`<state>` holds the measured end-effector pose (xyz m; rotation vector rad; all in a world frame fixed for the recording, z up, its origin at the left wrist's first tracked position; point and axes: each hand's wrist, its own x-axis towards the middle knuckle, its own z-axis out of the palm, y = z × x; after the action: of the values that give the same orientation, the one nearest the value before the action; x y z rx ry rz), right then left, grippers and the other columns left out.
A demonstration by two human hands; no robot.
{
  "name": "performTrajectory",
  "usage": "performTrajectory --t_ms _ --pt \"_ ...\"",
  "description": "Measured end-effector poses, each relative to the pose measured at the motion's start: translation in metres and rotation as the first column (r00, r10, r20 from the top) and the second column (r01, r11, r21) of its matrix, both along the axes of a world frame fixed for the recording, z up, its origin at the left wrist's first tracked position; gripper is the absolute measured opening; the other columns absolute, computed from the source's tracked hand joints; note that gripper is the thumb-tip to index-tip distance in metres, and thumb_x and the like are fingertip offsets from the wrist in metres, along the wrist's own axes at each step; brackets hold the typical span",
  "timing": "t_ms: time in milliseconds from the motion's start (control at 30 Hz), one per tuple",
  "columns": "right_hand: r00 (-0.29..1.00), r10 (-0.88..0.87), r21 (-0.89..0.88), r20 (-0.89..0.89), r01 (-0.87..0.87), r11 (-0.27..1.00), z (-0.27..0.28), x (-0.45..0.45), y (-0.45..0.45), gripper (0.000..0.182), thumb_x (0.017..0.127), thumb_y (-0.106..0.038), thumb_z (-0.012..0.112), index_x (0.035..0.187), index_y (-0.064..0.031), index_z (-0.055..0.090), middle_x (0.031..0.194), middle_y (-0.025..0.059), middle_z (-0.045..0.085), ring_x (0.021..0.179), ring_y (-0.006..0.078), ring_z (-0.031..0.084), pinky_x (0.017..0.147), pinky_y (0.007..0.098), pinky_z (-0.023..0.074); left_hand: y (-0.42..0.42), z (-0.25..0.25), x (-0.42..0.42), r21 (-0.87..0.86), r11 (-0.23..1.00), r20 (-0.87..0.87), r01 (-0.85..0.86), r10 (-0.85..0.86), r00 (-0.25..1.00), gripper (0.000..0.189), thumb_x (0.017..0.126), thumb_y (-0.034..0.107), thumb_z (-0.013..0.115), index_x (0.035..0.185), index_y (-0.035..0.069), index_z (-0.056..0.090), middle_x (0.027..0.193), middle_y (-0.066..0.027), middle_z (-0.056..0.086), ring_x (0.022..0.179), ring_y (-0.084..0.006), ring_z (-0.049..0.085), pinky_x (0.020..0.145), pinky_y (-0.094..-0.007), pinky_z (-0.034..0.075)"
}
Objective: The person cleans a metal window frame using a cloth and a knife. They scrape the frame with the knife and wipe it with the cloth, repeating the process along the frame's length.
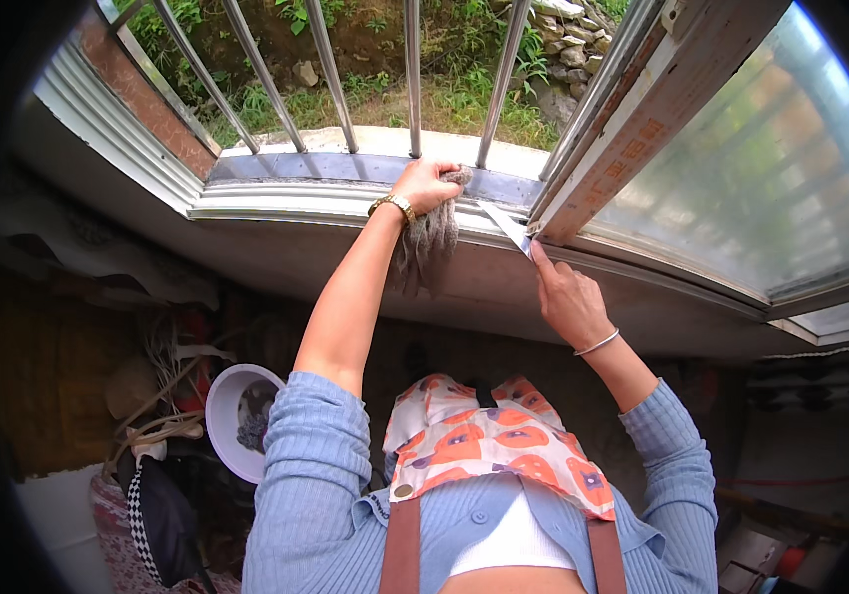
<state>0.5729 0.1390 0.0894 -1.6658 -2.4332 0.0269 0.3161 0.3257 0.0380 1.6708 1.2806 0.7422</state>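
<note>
Bunched in my left hand (pixel 424 187) is a wet-looking grey-brown rag (pixel 430 237), its lower end hanging over the inner edge of the window sill track (pixel 283 206). That hand rests at the track, near the foot of a metal bar. My right hand (pixel 569 293) grips a knife (pixel 506 226), its index finger laid along the blade's base. The blade points up and left across the track, close to the lower corner of the sliding window frame (pixel 617 160). The knife's handle is hidden inside my fingers.
Upright metal bars (pixel 413 82) stand outside the window opening. Frosted glass (pixel 758 178) fills the sash at right. Below, to my left, is a pale plastic bucket (pixel 220 423) holding dark contents, beside tangled cords (pixel 161 349) and a dark bag (pixel 165 512).
</note>
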Motion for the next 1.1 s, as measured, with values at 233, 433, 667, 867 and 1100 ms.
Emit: performTrajectory --t_ms 233,433,667,867,1100 --pt "0.993 0.113 -0.029 -0.023 -0.114 0.993 0.018 0.007 0.009 0.043 0.088 -0.014 0.055 0.131 -0.0077 0.050 0.073 0.0152 0.061 0.063 0.0327 0.063 0.057 0.0439 0.0507 -0.002 0.004 -0.001 -0.002 1.000 -0.004 -0.011 0.011 1.000 0.040 0.069 0.022 0.069 0.106 0.006 0.070 0.085 -0.0073 0.071 0.075 -0.0124 0.064 0.073 -0.0279 0.050" --pt "0.995 0.101 -0.119 -0.003 -0.100 0.988 0.030 0.007 0.023 0.040 0.087 -0.013 0.054 0.127 -0.0078 0.053 0.076 0.0153 0.062 0.069 0.0338 0.063 0.061 0.0450 0.0494 -0.005 0.009 0.003 -0.025 1.000 -0.008 -0.013 0.013 1.000 0.039 0.070 0.022 0.069 0.105 0.005 0.070 0.083 -0.0061 0.070 0.074 -0.0110 0.062 0.072 -0.0263 0.050" --pt "0.987 -0.004 0.039 -0.163 0.011 0.999 -0.008 -0.011 -0.002 0.045 0.089 -0.009 0.054 0.132 -0.0049 0.047 0.076 0.0175 0.062 0.065 0.0348 0.064 0.056 0.0436 0.0515 -0.008 0.004 -0.006 0.130 0.989 0.036 -0.065 0.061 0.997 0.033 0.076 0.018 0.071 0.105 0.001 0.067 0.087 -0.0052 0.070 0.074 -0.0084 0.060 0.071 -0.0244 0.049" --pt "0.859 -0.071 -0.048 -0.506 0.055 0.997 -0.011 0.013 -0.046 0.049 0.088 -0.005 0.056 0.135 -0.0035 0.045 0.098 0.0179 0.066 0.078 0.0364 0.065 0.066 0.0412 0.0542 -0.060 0.042 -0.003 0.621 0.781 -0.406 -0.058 0.384 0.830 0.025 0.086 0.025 0.056 0.100 0.004 0.059 0.090 -0.0162 0.066 0.089 -0.0366 0.060 0.080 -0.0458 0.047" --pt "0.792 -0.128 -0.041 -0.597 0.129 0.991 -0.009 0.042 -0.092 0.052 0.085 0.001 0.059 0.135 -0.0018 0.047 0.109 0.0184 0.066 0.086 0.0348 0.067 0.072 0.0361 0.0541 -0.063 0.036 0.012 0.630 0.772 -0.612 0.082 0.430 0.663 0.016 0.079 0.017 0.060 0.087 0.004 0.061 0.087 -0.0134 0.066 0.090 -0.0307 0.060 0.078 -0.0434 0.047"
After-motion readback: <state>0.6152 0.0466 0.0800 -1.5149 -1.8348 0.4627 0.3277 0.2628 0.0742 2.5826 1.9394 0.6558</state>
